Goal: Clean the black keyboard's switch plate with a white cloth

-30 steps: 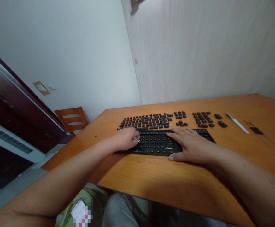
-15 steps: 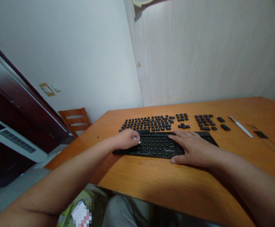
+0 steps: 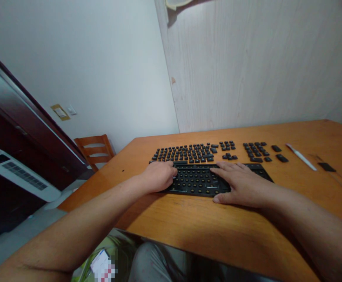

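A black keyboard base [image 3: 199, 180] with its keycaps removed lies on the orange wooden table [image 3: 206, 223]. My left hand [image 3: 159, 176] is curled in a pinch over the base's left end, holding a small white thing that I cannot name. My right hand [image 3: 241, 183] lies flat, fingers stretched out, on the base's right half. The removed black keycaps [image 3: 188, 152] sit in rows on the table just behind the base, with more keycap groups [image 3: 255, 150] to the right.
A white pen-like tool [image 3: 302, 157] and a small black flat piece [image 3: 326, 167] lie at the right of the table. A wooden chair [image 3: 94, 150] stands beyond the table's left corner. A white appliance [image 3: 20, 176] is at the far left. A pale wood-grain panel rises behind the table.
My left hand has shifted slightly right and lower over the keyboard base's left end. My right hand stays flat on the base. The view has tilted a little.
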Available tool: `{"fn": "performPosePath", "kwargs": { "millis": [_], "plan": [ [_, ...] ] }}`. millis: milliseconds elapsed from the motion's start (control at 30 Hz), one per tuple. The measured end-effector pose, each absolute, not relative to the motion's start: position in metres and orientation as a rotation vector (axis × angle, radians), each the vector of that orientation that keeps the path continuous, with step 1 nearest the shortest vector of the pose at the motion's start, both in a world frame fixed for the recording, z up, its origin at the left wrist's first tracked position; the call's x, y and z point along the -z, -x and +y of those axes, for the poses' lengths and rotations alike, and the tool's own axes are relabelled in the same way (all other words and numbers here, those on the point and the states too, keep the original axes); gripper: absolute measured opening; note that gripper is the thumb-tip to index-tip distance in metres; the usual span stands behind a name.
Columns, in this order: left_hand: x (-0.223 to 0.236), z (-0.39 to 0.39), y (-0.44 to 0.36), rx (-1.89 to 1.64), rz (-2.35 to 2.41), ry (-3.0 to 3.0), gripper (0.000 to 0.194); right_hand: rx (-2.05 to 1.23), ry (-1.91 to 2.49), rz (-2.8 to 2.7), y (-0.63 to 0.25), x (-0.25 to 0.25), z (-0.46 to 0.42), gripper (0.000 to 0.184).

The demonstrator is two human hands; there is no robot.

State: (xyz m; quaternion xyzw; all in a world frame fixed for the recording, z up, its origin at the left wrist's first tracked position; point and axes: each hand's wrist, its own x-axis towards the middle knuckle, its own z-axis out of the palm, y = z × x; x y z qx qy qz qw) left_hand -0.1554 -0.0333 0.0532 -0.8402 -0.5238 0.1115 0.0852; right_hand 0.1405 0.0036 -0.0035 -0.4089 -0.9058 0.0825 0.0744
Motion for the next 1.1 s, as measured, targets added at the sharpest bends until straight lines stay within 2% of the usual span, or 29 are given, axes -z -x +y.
{"fn": "performPosePath", "kwargs": {
  "millis": [667, 1100],
  "plan": [
    [-0.041, -0.017, 0.190, -0.023, -2.157, 2.624, 0.018, -0.229, 1.229, -2.739, -0.143, 0.007, 0.007, 0.101],
    [-0.046, -0.034, 0.188, -0.266, -1.591, 2.503, 0.022, -0.232, 1.234, -2.732, -0.143, 0.009, 0.008, 0.101]
  ]
}}
